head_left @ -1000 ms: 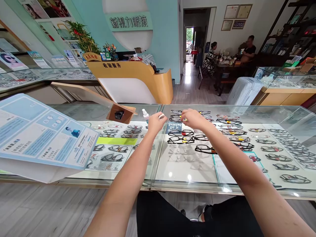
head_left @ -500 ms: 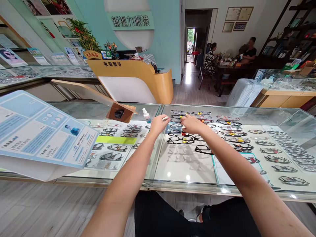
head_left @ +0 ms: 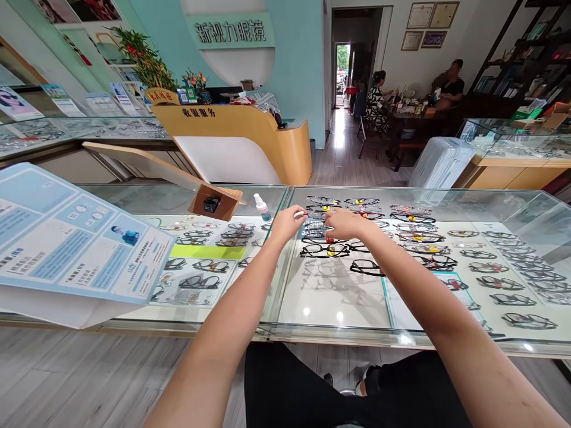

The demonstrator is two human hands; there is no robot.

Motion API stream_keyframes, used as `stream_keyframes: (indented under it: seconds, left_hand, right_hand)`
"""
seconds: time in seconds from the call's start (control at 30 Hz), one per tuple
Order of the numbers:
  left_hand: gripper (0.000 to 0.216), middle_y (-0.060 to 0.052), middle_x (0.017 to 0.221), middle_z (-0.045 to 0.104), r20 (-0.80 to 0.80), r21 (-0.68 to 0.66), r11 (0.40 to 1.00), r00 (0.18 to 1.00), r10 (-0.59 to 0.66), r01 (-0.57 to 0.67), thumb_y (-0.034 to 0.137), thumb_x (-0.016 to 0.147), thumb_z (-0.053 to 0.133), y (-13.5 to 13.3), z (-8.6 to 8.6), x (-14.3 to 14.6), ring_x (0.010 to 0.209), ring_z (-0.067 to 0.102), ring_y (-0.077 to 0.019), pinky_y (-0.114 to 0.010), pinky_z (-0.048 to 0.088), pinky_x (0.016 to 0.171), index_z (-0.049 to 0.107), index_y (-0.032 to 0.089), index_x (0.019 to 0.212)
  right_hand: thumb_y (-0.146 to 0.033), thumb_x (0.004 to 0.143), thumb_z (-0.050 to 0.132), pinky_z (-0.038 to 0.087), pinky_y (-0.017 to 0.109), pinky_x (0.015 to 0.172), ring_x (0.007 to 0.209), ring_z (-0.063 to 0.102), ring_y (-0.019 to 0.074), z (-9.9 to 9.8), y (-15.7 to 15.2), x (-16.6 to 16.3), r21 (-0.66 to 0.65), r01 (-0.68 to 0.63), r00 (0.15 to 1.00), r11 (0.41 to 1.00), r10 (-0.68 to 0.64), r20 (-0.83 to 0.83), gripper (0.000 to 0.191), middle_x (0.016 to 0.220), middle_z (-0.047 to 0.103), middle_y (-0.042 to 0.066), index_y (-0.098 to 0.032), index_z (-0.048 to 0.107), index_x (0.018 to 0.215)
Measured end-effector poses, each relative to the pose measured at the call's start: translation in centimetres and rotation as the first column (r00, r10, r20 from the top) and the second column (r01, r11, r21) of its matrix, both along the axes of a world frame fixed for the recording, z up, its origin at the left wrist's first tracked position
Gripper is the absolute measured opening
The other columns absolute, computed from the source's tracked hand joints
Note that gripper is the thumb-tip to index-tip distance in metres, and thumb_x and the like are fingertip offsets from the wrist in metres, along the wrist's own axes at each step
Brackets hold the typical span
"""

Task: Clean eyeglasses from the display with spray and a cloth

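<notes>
1. Glass covered the long bench (head_left: pixel 312 303), and its pale floor showed through, with spectacles (head_left: pixel 530 321) laid out in columns toward the right end.
2. Beyond it, well apart, a yellow-and-white cash counter (head_left: pixel 292 154) curved toward the open floor.
3. To the right stood a suitcase (head_left: pixel 441 169) in clear wrapping, upright behind the bench.
4. To the left, a blue-and-white printed board (head_left: pixel 84 238) tilted above the bench, covered in small text.
5. The person's right hand (head_left: pixel 345 224) reached over the bench, back uppermost, fingers bent downward; whether they gripped anything could not be told.
6. Near the seam in the glass, the left hand (head_left: pixel 285 224) was beside it with a gap between, its fingers drawn narrow around a small pale object (head_left: pixel 299 214).
7. Eyeglasses (head_left: pixel 325 249), mostly dark-rimmed and several with yellow or red tags, lay in rows on the glass around the right hand, casting shadows below.
8. Between the hands, a dark blue card (head_left: pixel 317 227) with white lettering was partly hidden.
9. Just beyond the left hand stood a white spray bottle (head_left: pixel 262 208).
10. Smallest was the pale object at the left fingertips, too tiny to identify.
</notes>
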State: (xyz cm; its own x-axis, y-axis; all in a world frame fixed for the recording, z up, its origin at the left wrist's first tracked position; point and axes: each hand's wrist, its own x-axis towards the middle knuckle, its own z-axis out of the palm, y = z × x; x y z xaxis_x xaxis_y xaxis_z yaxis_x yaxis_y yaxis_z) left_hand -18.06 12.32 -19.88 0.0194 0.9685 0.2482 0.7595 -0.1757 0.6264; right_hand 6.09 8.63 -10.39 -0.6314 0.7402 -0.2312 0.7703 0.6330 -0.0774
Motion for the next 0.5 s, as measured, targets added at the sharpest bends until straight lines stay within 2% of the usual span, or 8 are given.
stream_keyframes:
  seconds: [0.17,0.27,0.5]
  left_hand:
    - [0.011,-0.005,0.111,0.086,0.022,0.002,1.000,1.000,0.011,-0.011,0.033,0.095,0.077,0.54,-0.54,0.15,0.102,0.076,-0.0279,-0.033,0.051,0.086,0.081,0.027,0.103]
    - [0.010,-0.005,0.108,0.086,0.035,0.008,1.000,0.999,0.012,-0.013,0.032,0.094,0.077,0.66,-0.70,0.17,0.099,0.075,-0.0278,-0.034,0.051,0.085,0.081,0.027,0.101]
    - [0.013,-0.005,0.103,0.085,0.078,0.012,1.000,0.997,0.008,-0.009,0.035,0.091,0.076,0.69,-0.72,-0.12,0.094,0.073,-0.0268,-0.034,0.048,0.081,0.080,0.026,0.099]
  right_hand:
    - [-0.039,0.109,0.059,0.047,0.051,0.125,0.148,0.055,0.0393,0.22,-0.25,-0.10,0.025,0.015,0.999,1.000,-0.014,-0.035,0.037,0.164,0.061,0.017,-0.018,0.081,0.131]
    - [-0.041,0.107,0.063,0.049,0.053,0.123,0.148,0.055,0.0417,0.06,-0.40,-0.17,0.018,0.039,0.999,0.999,-0.039,-0.019,0.037,0.164,0.060,0.019,-0.017,0.082,0.127]
    - [-0.047,0.106,0.066,0.053,0.052,0.118,0.145,0.058,0.0418,0.00,-0.51,-0.31,-0.021,0.014,1.000,1.000,-0.014,0.003,0.036,0.153,0.069,0.016,-0.022,0.086,0.122]
